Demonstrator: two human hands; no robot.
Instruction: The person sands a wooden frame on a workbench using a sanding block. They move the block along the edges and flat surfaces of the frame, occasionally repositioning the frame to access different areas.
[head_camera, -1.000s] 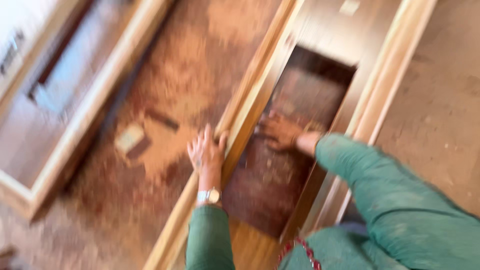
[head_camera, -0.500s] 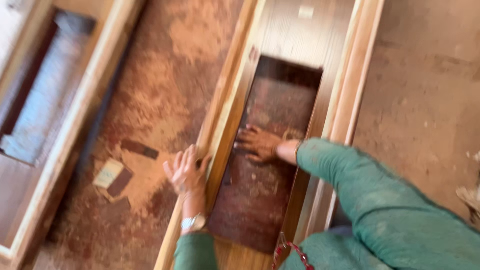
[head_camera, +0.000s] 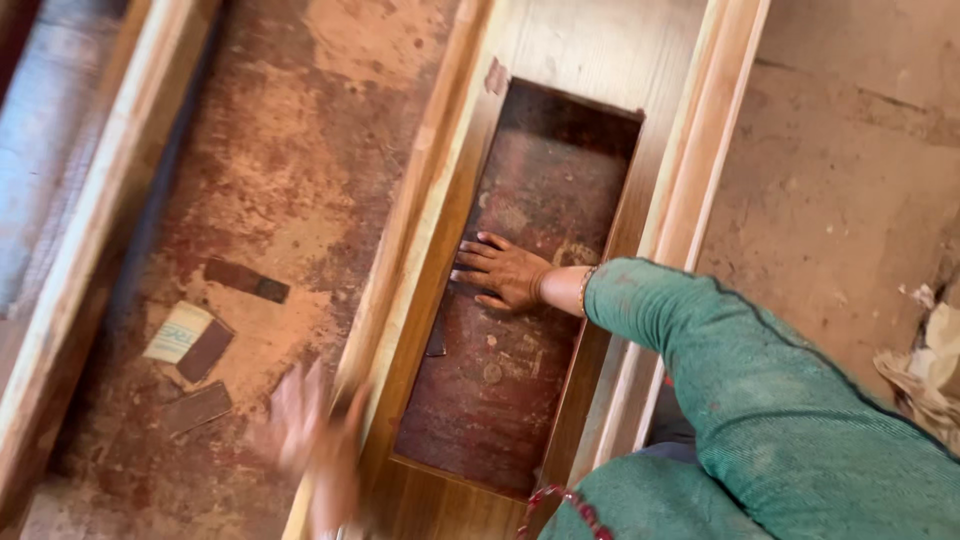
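A brown wooden door panel (head_camera: 590, 60) lies on the floor, with a rectangular cut-out that shows the reddish floor beneath. My right hand (head_camera: 505, 272) rests flat on that floor inside the cut-out, fingers spread and pointing left toward the inner edge. It holds nothing. My left hand (head_camera: 312, 440) is a blur at the lower left, beside the pale moulding strip (head_camera: 420, 190) along the panel's left edge. Its fingers look apart and empty. A green sleeve covers my right arm.
A second pale moulding (head_camera: 700, 200) runs along the panel's right side. Another framed panel (head_camera: 90, 230) lies at the far left. Small flat blocks (head_camera: 190, 345) and a dark strip (head_camera: 245, 280) sit on the sawdust-covered floor. Crumpled paper (head_camera: 930, 370) lies at the right.
My left hand has come off the left moulding and slid down toward me, now blurred. My right hand stays flat in the cut-out. The view has shifted.
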